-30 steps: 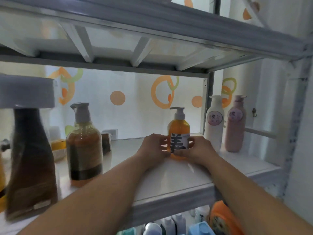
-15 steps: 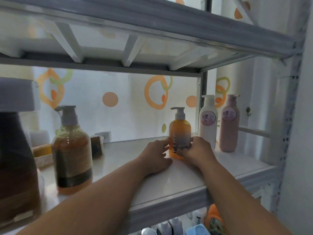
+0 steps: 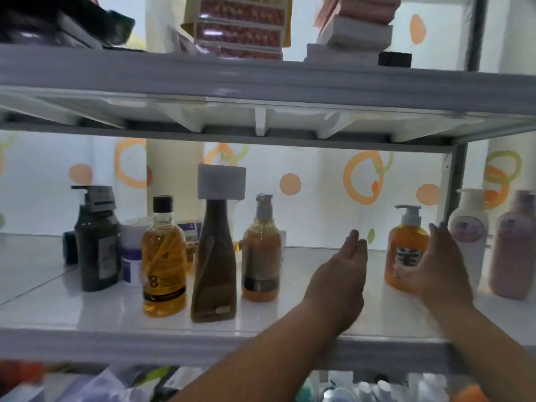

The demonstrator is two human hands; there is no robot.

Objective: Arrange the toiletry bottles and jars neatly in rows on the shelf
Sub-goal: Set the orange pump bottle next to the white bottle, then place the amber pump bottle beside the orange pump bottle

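Observation:
A small orange pump bottle (image 3: 404,248) stands on the white shelf (image 3: 290,317), left of a white bottle (image 3: 468,227) and a pink bottle (image 3: 512,248). My right hand (image 3: 435,268) is against the orange bottle's right side with fingers spread and the thumb across its label. Off the bottle to its left, my left hand (image 3: 342,274) hovers open, palm facing right. Further left stand an amber pump bottle (image 3: 262,256), a brown bottle with a white cap (image 3: 214,256), a yellow black-capped bottle (image 3: 164,262), a dark pump bottle (image 3: 97,242) and a white jar (image 3: 132,250).
The upper shelf (image 3: 261,79) sits low overhead and carries boxes (image 3: 240,24). A grey upright post (image 3: 456,181) rises at the back right, behind the white bottle. More bottles (image 3: 377,390) show on the shelf below. Bare shelf lies between the amber and orange bottles.
My left hand has let go of the orange bottle and drawn back to the left. The view has pulled back and swung left, which brings several more bottles into sight.

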